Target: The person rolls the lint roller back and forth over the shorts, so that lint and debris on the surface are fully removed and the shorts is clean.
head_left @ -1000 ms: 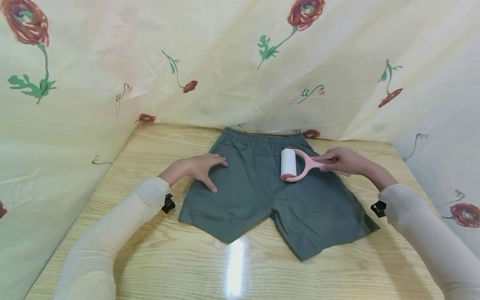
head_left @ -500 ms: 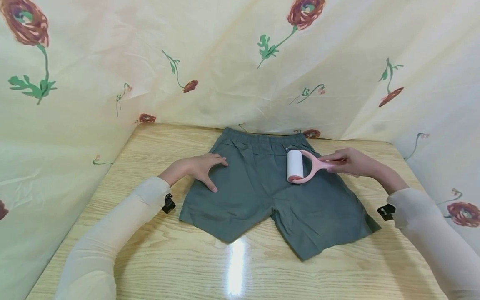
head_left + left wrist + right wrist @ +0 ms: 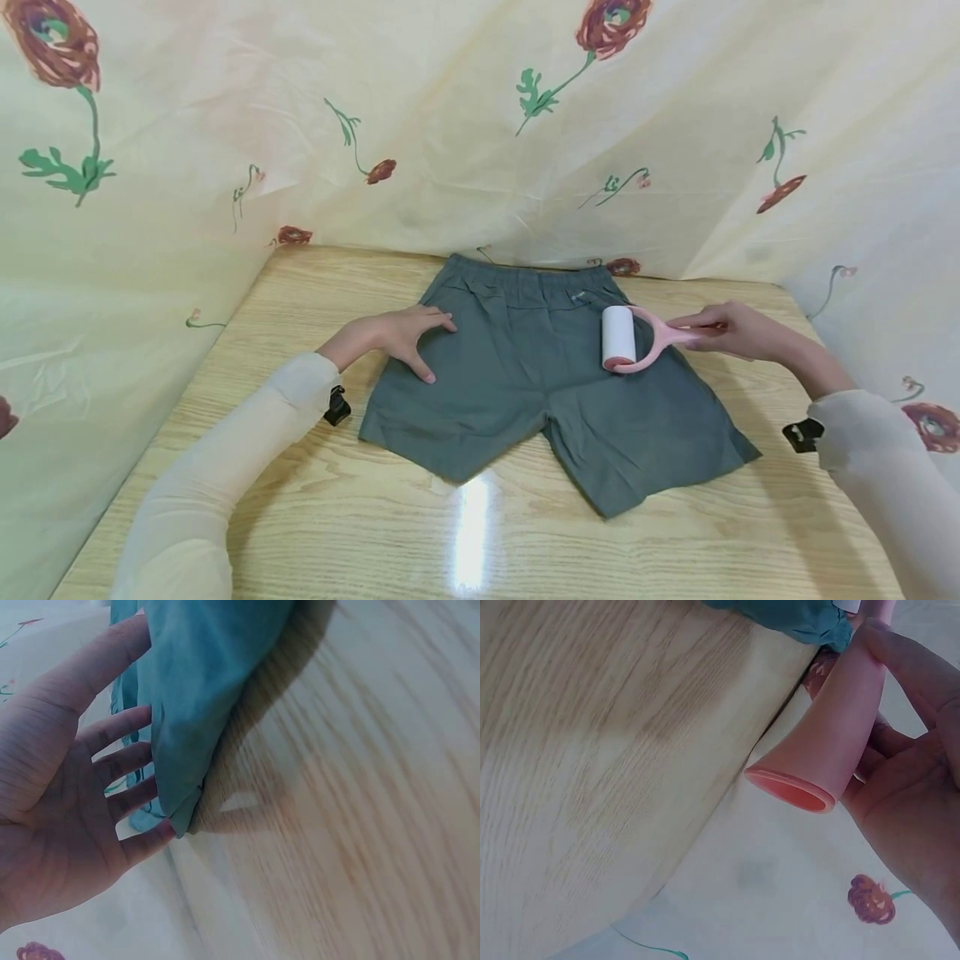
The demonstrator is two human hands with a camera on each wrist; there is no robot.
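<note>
Dark grey-green shorts [image 3: 487,367] lie spread flat, the elastic waistband toward the back. My left hand [image 3: 401,333] rests on the left leg of the shorts, thumb and fingers spread apart; the left wrist view shows its fingertips [image 3: 135,716] against the cloth. My right hand [image 3: 738,329] grips the pink handle [image 3: 832,727] of a lint roller [image 3: 618,339] between thumb and fingers. The roller's white cylinder stands across the upper right leg, below a small logo by the waistband. In the right wrist view the handle's hollow end points toward the camera.
The shorts lie on a light wood-grain table [image 3: 360,542]. A cream curtain [image 3: 450,125] printed with red flowers hangs along the back and both sides, close behind the waistband. A black strap mount [image 3: 802,435] is on the right wrist, another [image 3: 337,406] on the left.
My right hand has drawn the lint roller to the right across the shorts, uncovering the small logo near the waistband. The left hand has stayed in place.
</note>
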